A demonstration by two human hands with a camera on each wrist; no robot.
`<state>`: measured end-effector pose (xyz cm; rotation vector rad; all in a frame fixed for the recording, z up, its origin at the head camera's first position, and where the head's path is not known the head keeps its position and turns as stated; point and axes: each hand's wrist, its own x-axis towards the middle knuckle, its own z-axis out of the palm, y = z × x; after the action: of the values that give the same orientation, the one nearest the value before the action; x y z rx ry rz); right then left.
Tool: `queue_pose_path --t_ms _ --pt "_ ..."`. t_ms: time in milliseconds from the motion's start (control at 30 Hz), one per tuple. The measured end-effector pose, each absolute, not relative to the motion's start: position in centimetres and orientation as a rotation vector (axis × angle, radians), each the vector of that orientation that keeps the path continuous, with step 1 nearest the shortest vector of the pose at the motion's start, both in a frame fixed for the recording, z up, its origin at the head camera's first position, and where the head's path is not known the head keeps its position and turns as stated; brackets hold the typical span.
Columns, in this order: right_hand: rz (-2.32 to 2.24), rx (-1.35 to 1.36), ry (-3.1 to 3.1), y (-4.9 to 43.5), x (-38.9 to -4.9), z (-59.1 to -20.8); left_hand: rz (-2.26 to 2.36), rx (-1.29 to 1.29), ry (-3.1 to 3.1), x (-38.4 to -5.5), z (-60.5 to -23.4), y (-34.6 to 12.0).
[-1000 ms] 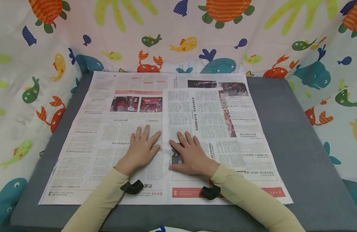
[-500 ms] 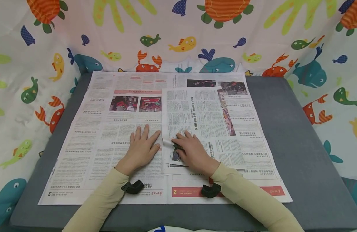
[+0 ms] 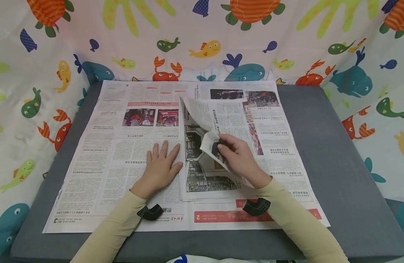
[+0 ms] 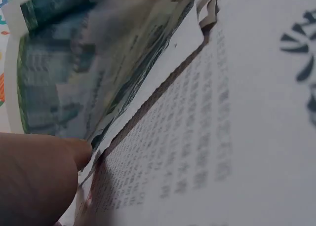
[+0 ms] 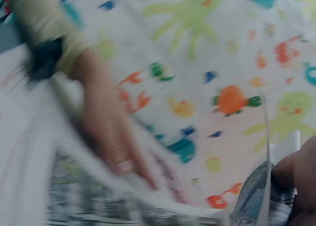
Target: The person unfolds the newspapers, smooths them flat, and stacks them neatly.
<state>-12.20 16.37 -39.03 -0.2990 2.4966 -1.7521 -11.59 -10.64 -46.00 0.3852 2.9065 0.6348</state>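
Note:
A large newspaper (image 3: 96, 157) lies spread open, with a smaller folded newspaper (image 3: 228, 113) on its right half. My right hand (image 3: 242, 159) pinches the left edge of the smaller one's top page (image 3: 208, 140), which curls up and over to the right. Below it shows a page with a dark picture (image 3: 196, 175). My left hand (image 3: 159, 168) rests flat on the large newspaper, fingers spread, left of the smaller one. In the left wrist view its thumb (image 4: 39, 171) lies near the raised printed page (image 4: 64, 78). The right wrist view shows my right fingers (image 5: 301, 179) at the page edge.
The newspapers lie on a grey table (image 3: 339, 175), whose surface shows on both sides and along the front. A curtain (image 3: 129, 47) printed with sea animals hangs behind and at the sides. Each wrist wears a black device (image 3: 257, 207).
My right hand lay flat, then curled its fingers at the page's left edge, and has moved up and right with it, uncovering the picture page. The left hand has stayed in place.

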Motion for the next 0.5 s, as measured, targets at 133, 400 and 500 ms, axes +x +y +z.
queue_pose_path --t_ms 133,400,500 --pt "-2.066 -0.152 2.371 18.9 -12.3 -37.1 0.620 0.376 2.886 -11.6 -45.9 -10.6" --pt "-2.481 -0.066 2.095 24.8 -11.5 -34.8 0.787 0.302 2.928 -12.0 -45.9 -10.6" --pt "-2.602 -0.067 2.009 27.1 -11.4 -34.8 0.842 0.285 2.943 -12.0 -45.8 -10.6"
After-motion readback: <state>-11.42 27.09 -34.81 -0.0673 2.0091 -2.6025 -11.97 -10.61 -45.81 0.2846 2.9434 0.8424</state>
